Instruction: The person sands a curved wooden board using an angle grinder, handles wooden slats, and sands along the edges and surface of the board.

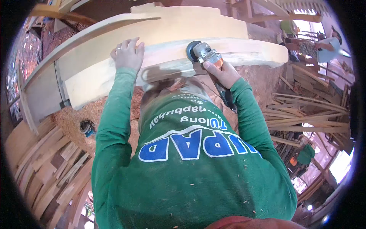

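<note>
My right hand [225, 73] is wrapped round the body of an angle grinder [207, 52], which has a metal head and an orange band. Its round dark disc [193, 51] is against or just over the long pale wooden board [164, 50]; I cannot tell whether they touch. My left hand [128, 54], with a ring on one finger, lies on the same board to the left of the grinder, its fingers apart and pointing away from me. Whitish patches run along the board's face and near edge.
Behind the board is a wide, light wooden panel [190, 24]. Stacked planks [45, 168] lie at lower left, and loose strips [309, 118] at right. Sawdust covers the ground, where a small blue-and-dark object [88, 129] sits. Another person [328, 49] is at far right.
</note>
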Demonstrator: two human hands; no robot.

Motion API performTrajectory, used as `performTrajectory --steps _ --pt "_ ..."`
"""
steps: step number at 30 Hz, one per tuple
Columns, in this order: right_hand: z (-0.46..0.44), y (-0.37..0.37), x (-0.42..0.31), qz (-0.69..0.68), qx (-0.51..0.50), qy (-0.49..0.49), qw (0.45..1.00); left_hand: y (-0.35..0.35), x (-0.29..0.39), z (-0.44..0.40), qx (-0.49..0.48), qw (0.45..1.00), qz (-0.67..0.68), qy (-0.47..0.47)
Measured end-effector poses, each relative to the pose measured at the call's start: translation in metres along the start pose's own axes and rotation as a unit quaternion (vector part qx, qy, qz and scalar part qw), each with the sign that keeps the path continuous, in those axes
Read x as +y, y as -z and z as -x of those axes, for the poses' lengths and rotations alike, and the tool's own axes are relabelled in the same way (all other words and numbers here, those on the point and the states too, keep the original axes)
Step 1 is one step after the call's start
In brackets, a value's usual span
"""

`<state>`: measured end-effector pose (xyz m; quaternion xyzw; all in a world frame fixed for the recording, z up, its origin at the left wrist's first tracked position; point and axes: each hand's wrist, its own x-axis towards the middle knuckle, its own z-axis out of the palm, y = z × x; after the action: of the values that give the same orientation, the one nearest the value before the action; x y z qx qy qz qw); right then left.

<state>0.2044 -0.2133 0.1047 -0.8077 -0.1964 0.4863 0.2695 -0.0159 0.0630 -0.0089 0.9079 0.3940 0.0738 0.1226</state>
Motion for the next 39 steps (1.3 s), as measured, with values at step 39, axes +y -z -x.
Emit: performTrajectory --steps 39 --pt "0.004 0.031 0.041 -0.113 0.099 -0.011 0.989 0.007 0.055 0.009 -0.016 0.989 0.091 -0.118"
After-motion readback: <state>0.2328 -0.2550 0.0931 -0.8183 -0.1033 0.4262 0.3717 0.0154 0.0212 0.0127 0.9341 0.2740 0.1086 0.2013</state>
